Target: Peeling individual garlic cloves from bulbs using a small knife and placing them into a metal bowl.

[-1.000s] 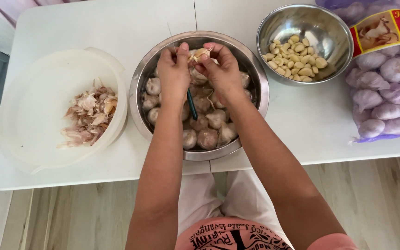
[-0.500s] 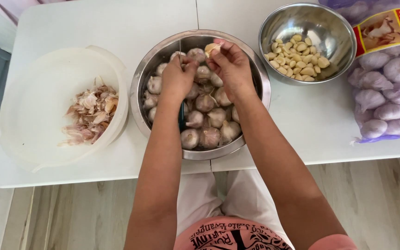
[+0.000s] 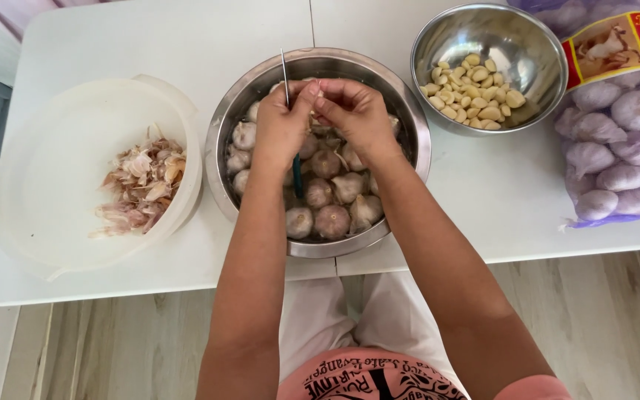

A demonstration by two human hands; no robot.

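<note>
Both hands meet over the large steel bowl (image 3: 227, 148) of whole garlic bulbs (image 3: 331, 220). My left hand (image 3: 283, 126) grips a small knife (image 3: 285, 74), its thin blade pointing up and away and its dark handle hanging below the palm. My right hand (image 3: 353, 111) pinches a garlic clove (image 3: 318, 95) against the left hand's fingertips; most of the clove is hidden by the fingers.
A white plastic bowl (image 3: 61, 141) with garlic skins (image 3: 142, 181) sits at the left. A smaller steel bowl (image 3: 512, 44) with peeled cloves (image 3: 472, 92) stands at the back right. A mesh bag of garlic bulbs (image 3: 624, 141) lies at the right edge of the white table (image 3: 150, 37).
The right hand went toward the small bowl and came back. Both hands have come together again over the big bowl, and the knife blade now points upward.
</note>
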